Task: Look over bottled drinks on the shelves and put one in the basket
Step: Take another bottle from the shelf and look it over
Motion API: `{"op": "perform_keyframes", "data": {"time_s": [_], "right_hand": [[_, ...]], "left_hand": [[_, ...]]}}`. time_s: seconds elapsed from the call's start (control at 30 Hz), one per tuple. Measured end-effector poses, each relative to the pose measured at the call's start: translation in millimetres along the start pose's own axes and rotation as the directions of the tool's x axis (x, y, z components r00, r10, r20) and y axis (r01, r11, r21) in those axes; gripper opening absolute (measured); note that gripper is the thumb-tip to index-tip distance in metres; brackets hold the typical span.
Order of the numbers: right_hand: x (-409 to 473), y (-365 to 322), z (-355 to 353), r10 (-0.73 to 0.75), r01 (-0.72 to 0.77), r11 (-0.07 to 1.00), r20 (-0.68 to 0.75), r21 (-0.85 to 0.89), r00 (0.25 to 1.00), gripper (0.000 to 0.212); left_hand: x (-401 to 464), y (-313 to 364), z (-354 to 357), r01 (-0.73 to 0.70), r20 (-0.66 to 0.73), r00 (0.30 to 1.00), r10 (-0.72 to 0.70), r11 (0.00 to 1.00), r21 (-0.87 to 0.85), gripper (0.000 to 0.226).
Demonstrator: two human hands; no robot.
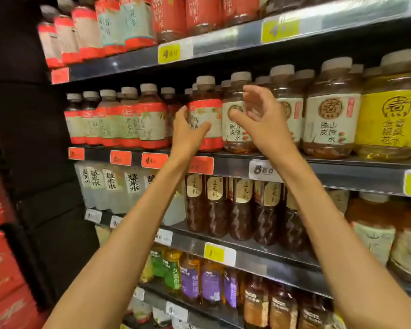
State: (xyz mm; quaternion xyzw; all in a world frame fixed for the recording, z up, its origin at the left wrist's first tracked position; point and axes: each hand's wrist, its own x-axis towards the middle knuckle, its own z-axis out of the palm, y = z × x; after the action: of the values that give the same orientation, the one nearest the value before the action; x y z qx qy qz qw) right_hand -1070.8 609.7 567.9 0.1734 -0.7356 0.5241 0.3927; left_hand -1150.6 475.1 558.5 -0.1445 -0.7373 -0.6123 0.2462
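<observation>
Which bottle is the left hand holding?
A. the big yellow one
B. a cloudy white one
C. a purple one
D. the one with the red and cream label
D: the left hand wraps its thumb and fingers around the brown plastic bottle with the red and cream label on the middle shelf, while the right hand hovers with spread fingers in front of the neighbouring brown bottle with the cream label.

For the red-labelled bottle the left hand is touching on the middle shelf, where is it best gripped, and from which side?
Probably round the labelled body of the red-labelled bottle, from the front. It stands upright at the shelf edge, with neighbours close on both sides and the shelf above low over its cap. The left hand already wraps its left side; the right hand hovers open.
</observation>
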Motion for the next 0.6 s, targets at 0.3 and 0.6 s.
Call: {"op": "perform_keyframes", "data": {"time_s": [0.3,0.6], "right_hand": [[43,-6,47,-0.025,0.024,0.992,-0.011,-0.125,1.000,0.054],[34,-8,52,-0.014,0.014,1.000,0.041,-0.007,0.999,0.049]], "left_hand": [[31,-21,8,-0.036,0.140,0.990,0.016,0.990,0.137,0.068],[-35,-20,-24,-0.137,0.025,0.989,0.149,0.955,-0.263,0.064]]}}
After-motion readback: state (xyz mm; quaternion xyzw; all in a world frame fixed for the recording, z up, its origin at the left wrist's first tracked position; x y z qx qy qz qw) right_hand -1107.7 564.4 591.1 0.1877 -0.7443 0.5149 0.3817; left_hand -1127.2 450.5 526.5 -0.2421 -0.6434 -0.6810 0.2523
